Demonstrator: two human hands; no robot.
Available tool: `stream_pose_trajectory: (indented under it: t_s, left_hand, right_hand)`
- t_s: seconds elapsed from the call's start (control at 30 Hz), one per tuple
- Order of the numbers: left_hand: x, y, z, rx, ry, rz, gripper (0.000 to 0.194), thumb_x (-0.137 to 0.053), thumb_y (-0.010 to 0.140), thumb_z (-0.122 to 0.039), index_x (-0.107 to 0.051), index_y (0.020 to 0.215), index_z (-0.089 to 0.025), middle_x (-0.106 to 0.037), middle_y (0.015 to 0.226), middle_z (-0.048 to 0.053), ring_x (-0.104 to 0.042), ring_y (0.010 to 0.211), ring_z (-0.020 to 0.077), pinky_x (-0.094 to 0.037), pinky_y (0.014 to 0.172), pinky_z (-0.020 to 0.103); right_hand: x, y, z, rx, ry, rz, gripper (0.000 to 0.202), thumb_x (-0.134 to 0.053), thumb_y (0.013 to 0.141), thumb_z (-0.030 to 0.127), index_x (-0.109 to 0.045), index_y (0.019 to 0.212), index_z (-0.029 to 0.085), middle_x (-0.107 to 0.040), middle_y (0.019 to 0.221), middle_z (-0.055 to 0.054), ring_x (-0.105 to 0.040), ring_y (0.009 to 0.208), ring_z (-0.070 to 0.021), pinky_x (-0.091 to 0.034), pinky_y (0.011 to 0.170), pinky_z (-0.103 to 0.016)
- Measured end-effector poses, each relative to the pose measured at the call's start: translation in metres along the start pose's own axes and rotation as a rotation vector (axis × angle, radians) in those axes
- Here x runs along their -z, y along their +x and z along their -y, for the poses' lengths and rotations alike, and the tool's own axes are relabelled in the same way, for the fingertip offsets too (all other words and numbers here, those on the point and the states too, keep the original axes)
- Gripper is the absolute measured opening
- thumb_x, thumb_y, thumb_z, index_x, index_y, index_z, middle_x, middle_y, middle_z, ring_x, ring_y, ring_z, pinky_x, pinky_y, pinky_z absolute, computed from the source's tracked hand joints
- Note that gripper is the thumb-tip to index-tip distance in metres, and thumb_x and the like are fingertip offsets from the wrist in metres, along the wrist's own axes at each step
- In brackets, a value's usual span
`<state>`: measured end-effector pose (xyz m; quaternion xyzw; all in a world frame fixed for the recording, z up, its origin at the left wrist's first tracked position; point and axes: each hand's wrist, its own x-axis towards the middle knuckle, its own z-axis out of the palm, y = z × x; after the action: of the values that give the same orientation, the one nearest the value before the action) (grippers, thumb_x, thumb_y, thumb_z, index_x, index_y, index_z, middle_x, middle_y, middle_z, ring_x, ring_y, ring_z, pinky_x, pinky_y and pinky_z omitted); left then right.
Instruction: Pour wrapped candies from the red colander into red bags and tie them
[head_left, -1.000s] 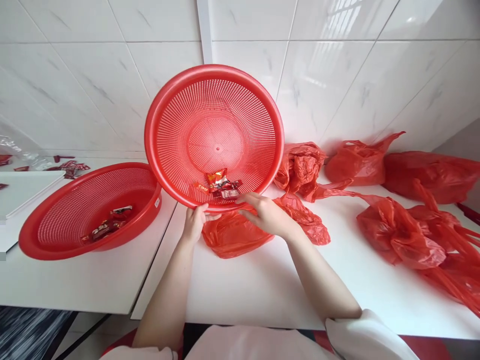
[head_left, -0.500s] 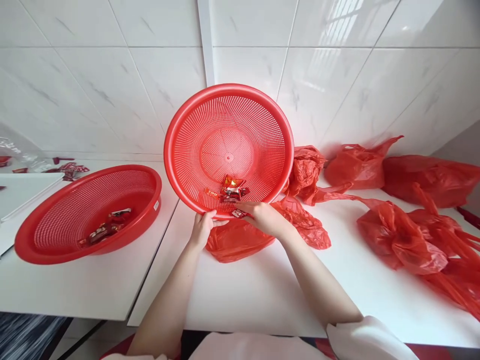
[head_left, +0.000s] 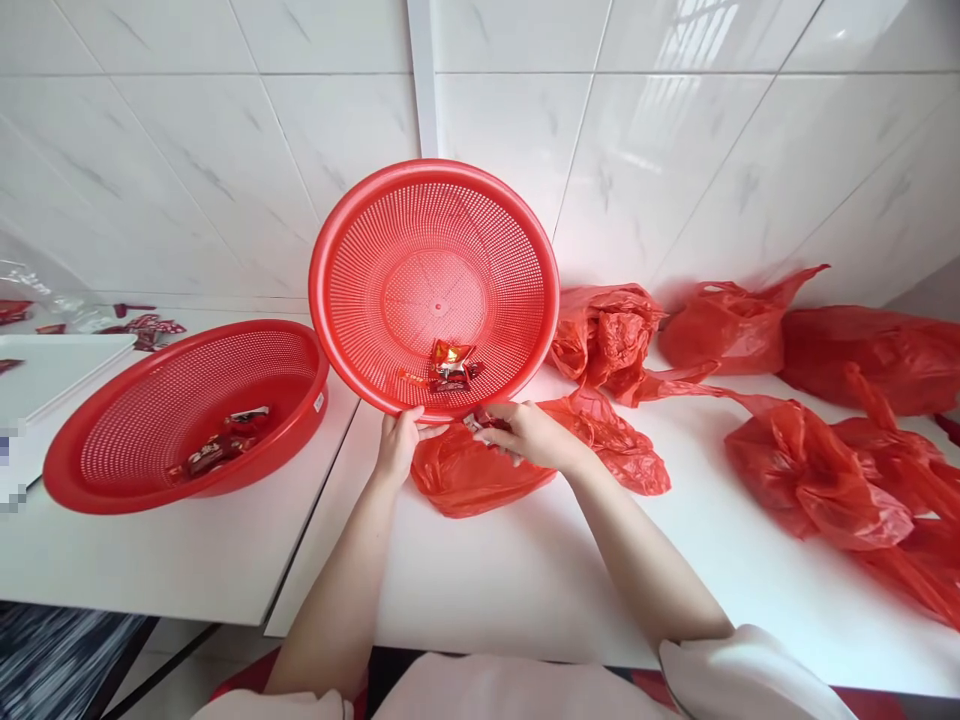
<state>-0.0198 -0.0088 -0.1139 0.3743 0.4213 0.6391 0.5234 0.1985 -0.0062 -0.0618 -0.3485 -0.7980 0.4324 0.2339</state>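
A round red mesh basket (head_left: 435, 225) is tilted up, its open side facing me. My left hand (head_left: 401, 440) grips its lower rim. Several small wrapped packets (head_left: 452, 368) lie inside, near the lower edge. My right hand (head_left: 517, 435) is closed on a small red-and-white packet (head_left: 480, 422) at the rim's lower right, above a red plastic bag (head_left: 480, 480) lying on the white table. A second red basket (head_left: 180, 365) leans at the left with several dark red packets (head_left: 217, 450) in it.
Crumpled and filled red bags (head_left: 817, 470) cover the right side of the table (head_left: 525, 590). A white tray (head_left: 60, 370) and loose red packets (head_left: 150, 328) are at the far left. A tiled wall (head_left: 187, 180) rises behind, and a gap divides the two tabletops.
My right hand has drawn a packet from inside the basket down past its rim, over the bag. The held basket has shifted slightly left.
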Motion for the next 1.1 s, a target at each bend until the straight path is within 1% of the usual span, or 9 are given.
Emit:
stream_pose_trajectory:
  t_s: [0.13, 0.33, 0.43, 0.6, 0.73, 0.8, 0.9, 0.97, 1.1]
  left_hand:
    - [-0.001, -0.001, -0.002, 0.008, -0.001, 0.01, 0.03, -0.059, 0.076, -0.026, -0.056, 0.105, -0.02, -0.068, 0.104, 0.006, -0.068, 0.095, 0.0249, -0.058, 0.08, 0.047]
    - [-0.001, -0.002, -0.003, -0.001, -0.019, 0.037, 0.032, -0.059, 0.077, -0.025, -0.056, 0.108, -0.019, -0.068, 0.102, 0.006, -0.068, 0.094, 0.0255, -0.059, 0.077, 0.046]
    - [-0.001, -0.002, -0.002, 0.007, -0.007, 0.021, 0.03, -0.059, 0.077, -0.025, -0.056, 0.106, -0.019, -0.067, 0.098, 0.005, -0.068, 0.091, 0.0252, -0.059, 0.076, 0.047]
    - [-0.001, -0.002, -0.003, 0.012, 0.015, 0.001, 0.03, -0.061, 0.075, -0.026, -0.056, 0.104, -0.019, -0.066, 0.099, 0.005, -0.067, 0.094, 0.0257, -0.06, 0.075, 0.047]
    - [-0.002, -0.002, -0.004, 0.002, 0.017, -0.013, 0.035, -0.061, 0.074, -0.027, -0.055, 0.108, -0.021, -0.064, 0.107, 0.005, -0.065, 0.099, 0.0259, -0.061, 0.075, 0.045]
    - [-0.002, -0.002, -0.003, -0.006, 0.008, -0.025, 0.035, -0.061, 0.074, -0.027, -0.055, 0.108, -0.021, -0.063, 0.109, 0.006, -0.064, 0.101, 0.0257, -0.061, 0.075, 0.045]
    - [-0.001, -0.001, -0.003, 0.005, 0.006, -0.023, 0.034, -0.061, 0.073, -0.026, -0.056, 0.106, -0.02, -0.062, 0.107, 0.006, -0.064, 0.099, 0.0258, -0.061, 0.074, 0.045]
    - [-0.001, -0.001, -0.003, 0.004, 0.003, -0.025, 0.036, -0.061, 0.073, -0.025, -0.056, 0.108, -0.02, -0.063, 0.107, 0.006, -0.064, 0.098, 0.0254, -0.061, 0.074, 0.044]
    - [-0.001, -0.002, -0.003, -0.011, -0.004, -0.021, 0.039, -0.061, 0.075, -0.025, -0.055, 0.113, -0.023, -0.061, 0.113, 0.004, -0.064, 0.1, 0.0234, -0.061, 0.076, 0.044]
  right_hand:
    - [-0.006, 0.004, -0.007, 0.037, -0.072, -0.001, 0.021, -0.059, 0.085, 0.024, -0.064, 0.105, 0.022, -0.07, 0.096, -0.002, -0.065, 0.066, -0.0126, -0.051, 0.059, -0.023]
    - [-0.01, 0.006, -0.014, -0.001, -0.057, 0.093, 0.022, -0.047, 0.089, 0.017, -0.064, 0.104, 0.021, -0.07, 0.086, -0.002, -0.066, 0.06, -0.0126, -0.052, 0.058, -0.024]
    - [-0.01, 0.006, -0.017, -0.05, -0.108, 0.127, 0.014, -0.051, 0.089, 0.025, -0.064, 0.09, 0.019, -0.07, 0.074, -0.001, -0.067, 0.059, -0.0148, -0.052, 0.058, -0.026]
    - [-0.004, 0.004, -0.015, -0.099, -0.177, 0.207, 0.038, -0.048, 0.092, 0.041, -0.058, 0.062, 0.019, -0.064, 0.054, 0.001, -0.062, 0.048, -0.0145, -0.051, 0.059, -0.029]
    - [-0.002, 0.001, -0.009, -0.082, -0.226, 0.282, 0.041, -0.046, 0.092, 0.035, -0.053, 0.055, 0.019, -0.059, 0.046, 0.002, -0.056, 0.041, -0.0118, -0.048, 0.056, -0.028]
    - [-0.003, 0.0, -0.008, -0.058, -0.353, 0.218, 0.037, -0.049, 0.088, 0.027, -0.052, 0.053, 0.019, -0.058, 0.046, 0.002, -0.054, 0.042, -0.0114, -0.044, 0.054, -0.027]
    - [-0.006, -0.001, -0.008, -0.045, -0.592, 0.056, 0.021, -0.056, 0.08, 0.021, -0.06, 0.06, 0.02, -0.06, 0.056, -0.001, -0.055, 0.05, -0.014, -0.039, 0.053, -0.027]
    - [-0.006, -0.002, -0.008, -0.071, -0.634, 0.071, 0.005, -0.064, 0.075, 0.025, -0.066, 0.073, 0.022, -0.064, 0.065, -0.002, -0.058, 0.059, -0.0173, -0.039, 0.054, -0.028]
    - [0.002, -0.009, 0.0, -0.023, -0.467, 0.096, 0.016, -0.062, 0.082, 0.033, -0.067, 0.095, 0.024, -0.069, 0.081, -0.003, -0.064, 0.073, -0.0191, -0.045, 0.061, -0.028]
